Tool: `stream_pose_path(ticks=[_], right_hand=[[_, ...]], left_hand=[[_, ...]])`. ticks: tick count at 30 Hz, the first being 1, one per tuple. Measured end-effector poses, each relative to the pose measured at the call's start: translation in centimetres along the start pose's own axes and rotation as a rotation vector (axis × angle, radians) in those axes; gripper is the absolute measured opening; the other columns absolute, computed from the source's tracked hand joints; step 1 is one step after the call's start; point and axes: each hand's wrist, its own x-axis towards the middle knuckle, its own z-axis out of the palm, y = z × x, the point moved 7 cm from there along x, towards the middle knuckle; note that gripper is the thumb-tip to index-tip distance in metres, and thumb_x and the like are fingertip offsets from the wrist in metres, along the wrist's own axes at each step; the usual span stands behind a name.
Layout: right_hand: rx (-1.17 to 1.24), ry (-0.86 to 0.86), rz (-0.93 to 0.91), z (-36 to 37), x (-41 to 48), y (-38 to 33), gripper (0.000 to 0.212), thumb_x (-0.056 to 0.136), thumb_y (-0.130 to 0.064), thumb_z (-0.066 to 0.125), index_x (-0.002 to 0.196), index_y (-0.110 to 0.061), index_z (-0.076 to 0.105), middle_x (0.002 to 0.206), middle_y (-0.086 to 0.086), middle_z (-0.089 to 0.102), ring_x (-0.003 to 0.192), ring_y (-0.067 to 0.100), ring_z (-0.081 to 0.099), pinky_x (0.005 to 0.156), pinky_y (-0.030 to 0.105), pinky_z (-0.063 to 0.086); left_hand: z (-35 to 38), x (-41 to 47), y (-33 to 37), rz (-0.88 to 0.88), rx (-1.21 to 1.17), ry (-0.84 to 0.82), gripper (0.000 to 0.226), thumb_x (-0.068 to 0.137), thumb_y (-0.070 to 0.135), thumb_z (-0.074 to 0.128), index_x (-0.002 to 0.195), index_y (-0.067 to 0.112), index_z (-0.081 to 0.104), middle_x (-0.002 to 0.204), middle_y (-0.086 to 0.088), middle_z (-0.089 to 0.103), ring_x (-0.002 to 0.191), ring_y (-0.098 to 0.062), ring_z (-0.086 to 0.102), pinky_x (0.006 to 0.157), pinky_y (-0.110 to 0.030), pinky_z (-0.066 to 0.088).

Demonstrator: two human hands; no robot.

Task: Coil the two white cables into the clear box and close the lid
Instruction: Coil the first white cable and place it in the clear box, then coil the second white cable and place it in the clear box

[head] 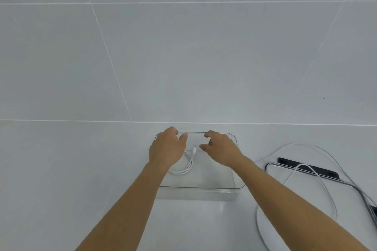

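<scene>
Hands, left (166, 151) and right (221, 150), hover empty, fingers spread, over clear box (204, 187) holding one coiled cable (186, 166); second cable (322, 181) lies outside.

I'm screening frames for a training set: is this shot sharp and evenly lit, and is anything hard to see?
Head view: soft, even light with faint shadows; slightly blurred overall; wide-angle bending of the tile lines; the clear box nearly vanishes against the pale floor, its rim only faintly visible.

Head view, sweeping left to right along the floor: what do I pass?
Left hand → coiled cable in the clear box → right hand → lid with the loose cable draped across it.
</scene>
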Motion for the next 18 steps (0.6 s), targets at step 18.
stream_pose_path(ticks=[18], right_hand=[[-0.075,0.376,-0.268,-4.8,-16.4,2.4,0.074,0.085,-0.048,0.057,0.146,-0.025,0.022,0.130,0.002,0.051,0.108,0.020,0.051,0.094,0.033,0.037]], left_hand=[[0.6,-14.5,5.5,0.631,-0.077,0.144,0.049,0.089,0.046,0.050,0.133,0.024,0.047,0.133,0.007,0.055,0.123,-0.012,0.048,0.093,-0.020,0.033]])
